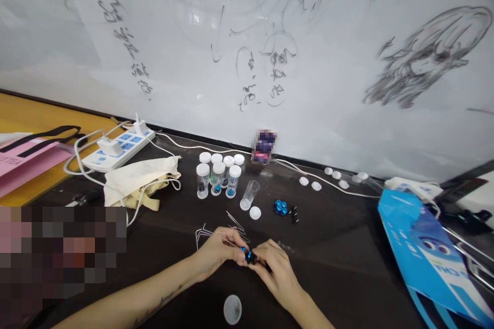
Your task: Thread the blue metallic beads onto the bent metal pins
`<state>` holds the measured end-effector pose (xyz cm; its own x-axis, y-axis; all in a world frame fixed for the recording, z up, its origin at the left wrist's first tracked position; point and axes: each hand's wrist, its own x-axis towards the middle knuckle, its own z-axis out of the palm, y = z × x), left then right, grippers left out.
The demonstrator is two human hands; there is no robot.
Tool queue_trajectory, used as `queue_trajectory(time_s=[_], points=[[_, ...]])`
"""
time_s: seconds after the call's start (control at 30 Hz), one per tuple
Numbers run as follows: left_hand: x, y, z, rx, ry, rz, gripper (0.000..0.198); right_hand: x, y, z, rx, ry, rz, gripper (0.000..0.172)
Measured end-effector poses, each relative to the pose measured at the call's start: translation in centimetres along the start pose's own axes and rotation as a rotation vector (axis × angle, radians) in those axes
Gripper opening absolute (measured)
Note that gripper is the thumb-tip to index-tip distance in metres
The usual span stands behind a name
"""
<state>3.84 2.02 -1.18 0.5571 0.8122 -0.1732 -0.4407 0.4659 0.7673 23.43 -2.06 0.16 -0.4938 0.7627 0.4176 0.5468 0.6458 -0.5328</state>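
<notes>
Close together over the dark table, my left hand and my right hand pinch a small blue-and-black piece between their fingertips. Its exact kind is too small to make out, and the fingers partly cover it. Bent thin metal rods, which look like hex keys, lie just behind my left hand. Beyond my right hand are shiny blue round pieces and several little black pieces. A clear tube stands uncapped, slightly tilted in view, with a white cap beside it.
Several white-capped clear tubes stand farther back, some with small parts inside. A round translucent dish sits at the front. White caps, a power strip, a cream cloth bag and a blue bag lie around.
</notes>
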Motion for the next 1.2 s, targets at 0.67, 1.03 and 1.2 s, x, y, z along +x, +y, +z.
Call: queue_trajectory(time_s=[0.67, 1.03, 1.2], points=[[-0.22, -0.05, 0.15, 0.068, -0.008, -0.032, 0.021, 0.24, -0.26, -0.05, -0.073, -0.018, -0.009, 0.042], [-0.11, 0.06, 0.13, 0.063, -0.014, -0.027, 0.019, 0.29, -0.29, 0.00, -0.080, -0.004, -0.011, 0.037], [-0.15, -0.03, 0.17, 0.061, -0.009, -0.029, 0.020, 0.41, -0.33, -0.04, -0.082, 0.001, -0.013, 0.043]])
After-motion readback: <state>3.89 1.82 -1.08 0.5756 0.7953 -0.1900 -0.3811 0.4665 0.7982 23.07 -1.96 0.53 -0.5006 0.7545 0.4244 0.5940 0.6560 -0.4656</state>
